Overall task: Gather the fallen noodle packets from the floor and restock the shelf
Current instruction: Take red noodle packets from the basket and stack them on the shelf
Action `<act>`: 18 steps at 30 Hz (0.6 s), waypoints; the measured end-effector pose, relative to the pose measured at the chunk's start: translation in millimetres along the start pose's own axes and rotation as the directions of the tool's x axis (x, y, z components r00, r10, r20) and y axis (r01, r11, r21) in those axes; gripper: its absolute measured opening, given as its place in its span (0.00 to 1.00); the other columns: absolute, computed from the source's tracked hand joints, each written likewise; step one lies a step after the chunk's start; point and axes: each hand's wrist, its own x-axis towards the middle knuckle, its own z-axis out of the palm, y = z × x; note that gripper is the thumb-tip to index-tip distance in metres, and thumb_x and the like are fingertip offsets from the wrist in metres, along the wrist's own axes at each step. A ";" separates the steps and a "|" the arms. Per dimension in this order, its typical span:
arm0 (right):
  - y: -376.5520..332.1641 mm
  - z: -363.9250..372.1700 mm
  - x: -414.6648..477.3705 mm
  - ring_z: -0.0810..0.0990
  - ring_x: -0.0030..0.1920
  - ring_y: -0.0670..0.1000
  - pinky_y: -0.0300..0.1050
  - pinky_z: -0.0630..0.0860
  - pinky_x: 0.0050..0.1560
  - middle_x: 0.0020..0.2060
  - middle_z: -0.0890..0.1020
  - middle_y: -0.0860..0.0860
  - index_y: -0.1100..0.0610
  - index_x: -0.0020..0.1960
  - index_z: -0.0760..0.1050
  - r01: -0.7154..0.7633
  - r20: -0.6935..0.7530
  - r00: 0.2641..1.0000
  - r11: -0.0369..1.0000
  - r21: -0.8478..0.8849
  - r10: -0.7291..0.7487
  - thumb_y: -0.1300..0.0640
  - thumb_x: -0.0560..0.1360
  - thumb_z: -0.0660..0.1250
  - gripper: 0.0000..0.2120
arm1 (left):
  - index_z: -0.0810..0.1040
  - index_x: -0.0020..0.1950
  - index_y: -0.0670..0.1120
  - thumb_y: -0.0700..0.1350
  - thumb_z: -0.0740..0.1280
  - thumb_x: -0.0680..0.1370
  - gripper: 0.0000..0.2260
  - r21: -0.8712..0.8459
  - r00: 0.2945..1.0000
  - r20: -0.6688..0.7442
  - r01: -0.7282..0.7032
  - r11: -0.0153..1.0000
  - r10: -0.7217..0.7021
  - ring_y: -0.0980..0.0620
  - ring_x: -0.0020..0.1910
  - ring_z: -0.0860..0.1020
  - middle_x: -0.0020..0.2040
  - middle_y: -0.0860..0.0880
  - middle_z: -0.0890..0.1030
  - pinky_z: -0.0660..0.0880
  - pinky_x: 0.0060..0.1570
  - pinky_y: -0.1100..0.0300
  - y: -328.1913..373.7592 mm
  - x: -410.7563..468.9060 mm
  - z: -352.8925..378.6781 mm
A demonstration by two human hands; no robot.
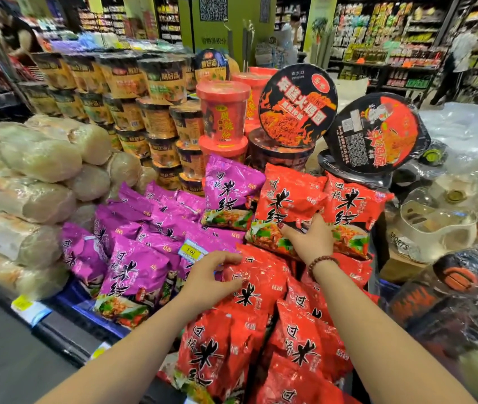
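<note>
My right hand (310, 240), a bead bracelet (320, 262) on its wrist, is at centre right of the frame. Its thumb and fingers are curled around the lower edge of an upright red packet (287, 205), which leans against the back row of the display. My left hand (214, 275), just below centre, pinches the top edge of the red packet on the pile (253, 290) between thumb and bent fingers. Both packets carry large black characters, 过桥米线, above a picture of noodles and greens.

More red packets (304, 345) with the same print are heaped toward the bottom centre. Left of them lies a heap of purple packets (135, 266) with the same four characters. A yellow price tag (191, 252) among the purple ones reads 1.00; the smaller print on it is too fine to read.

Behind, at upper centre, stand red cups (223, 112) and a round black bowl lid (297, 104) printed with flames and Chinese lettering. Stacked brown noodle cups (132, 91) fill the upper left, and pale wrapped bundles (36, 158) fill the left edge. At right, a white item under clear plastic (435, 228) shows the word SPORTS.
</note>
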 end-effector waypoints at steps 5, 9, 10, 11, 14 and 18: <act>4.6 6.3 -14.6 0.67 0.68 0.59 0.55 0.68 0.65 0.67 0.69 0.59 0.61 0.73 0.59 0.158 -0.319 0.895 0.891 -0.425 -0.311 0.42 0.67 0.74 0.43 | 0.79 0.50 0.59 0.42 0.76 0.68 0.16 -0.002 1.000 -0.001 -0.005 1.000 0.005 0.60 0.54 0.78 0.53 0.59 0.80 0.73 0.60 0.63 -1.7 -2.1 -0.6; 8.1 10.5 -12.3 0.55 0.75 0.61 0.58 0.50 0.74 0.75 0.59 0.58 0.52 0.76 0.57 0.464 0.019 0.746 0.500 -0.731 -0.665 0.41 0.70 0.70 0.40 | 0.81 0.55 0.50 0.37 0.75 0.71 0.15 -0.006 1.000 0.016 -0.014 1.000 0.014 0.67 0.51 0.77 0.53 0.59 0.79 0.71 0.54 0.74 -4.7 -8.1 -4.9; 8.8 11.2 -11.4 0.51 0.76 0.60 0.58 0.46 0.74 0.77 0.55 0.57 0.47 0.77 0.54 0.500 0.133 0.757 0.437 -0.748 -0.639 0.38 0.71 0.67 0.40 | 0.81 0.56 0.50 0.37 0.75 0.72 0.15 -0.017 1.000 0.017 -0.015 1.000 0.015 0.69 0.51 0.77 0.53 0.59 0.79 0.71 0.54 0.74 -5.6 -10.3 -6.1; 8.3 11.1 -11.2 0.45 0.77 0.60 0.58 0.42 0.74 0.78 0.49 0.56 0.44 0.78 0.49 0.513 0.229 0.787 0.402 -0.758 -0.573 0.35 0.72 0.63 0.41 | 0.81 0.56 0.50 0.37 0.75 0.72 0.15 -0.027 1.000 0.013 -0.014 1.000 0.014 0.69 0.52 0.76 0.53 0.59 0.79 0.72 0.55 0.73 -5.9 -12.6 -7.7; 5.6 9.8 -9.2 0.36 0.76 0.59 0.58 0.41 0.76 0.77 0.36 0.55 0.44 0.77 0.36 0.482 0.336 0.854 0.358 -0.800 -0.398 0.31 0.73 0.58 0.45 | 0.80 0.53 0.57 0.40 0.76 0.71 0.16 -0.027 1.000 -0.007 -0.027 0.999 0.027 0.66 0.55 0.76 0.55 0.59 0.79 0.69 0.54 0.74 -4.8 -20.2 -16.1; -8.5 4.8 -11.2 0.37 0.77 0.58 0.58 0.43 0.76 0.77 0.37 0.54 0.44 0.77 0.34 0.460 0.357 0.877 0.350 -0.816 -0.321 0.32 0.74 0.58 0.44 | 0.78 0.49 0.62 0.45 0.76 0.67 0.16 -0.045 0.999 -0.042 -0.011 0.999 0.009 0.59 0.54 0.78 0.53 0.61 0.79 0.73 0.57 0.62 -3.6 -30.4 -36.2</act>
